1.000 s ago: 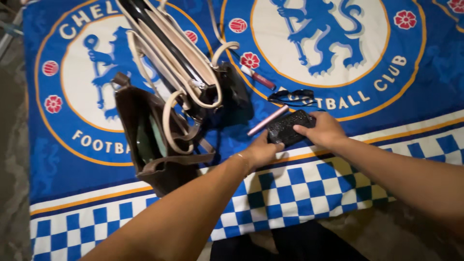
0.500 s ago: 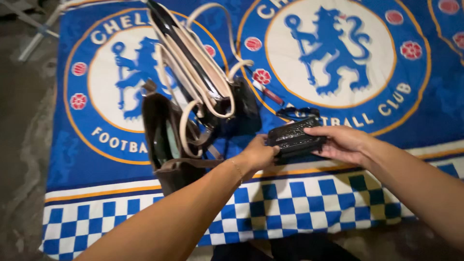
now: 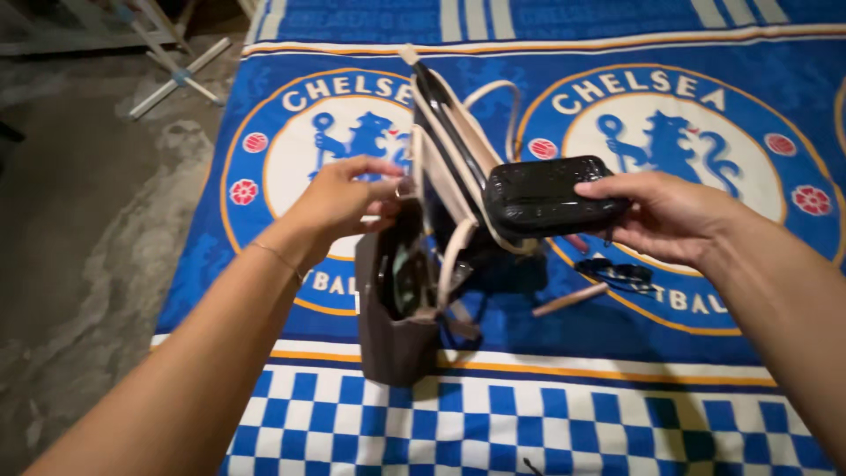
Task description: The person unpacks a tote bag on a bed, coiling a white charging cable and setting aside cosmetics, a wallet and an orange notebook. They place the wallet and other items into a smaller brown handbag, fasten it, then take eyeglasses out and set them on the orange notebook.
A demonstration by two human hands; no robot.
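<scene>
Right hand (image 3: 665,216) grips black pouch (image 3: 546,196).

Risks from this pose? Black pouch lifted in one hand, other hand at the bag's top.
1. The right hand pinches the black pouch by one end only, so it may tip or slip.
2. The brown bag looks held open only by the left hand; it could flop shut or topple.
3. Sunglasses and a pink pen lie beneath; a dropped pouch might land on them.
</scene>
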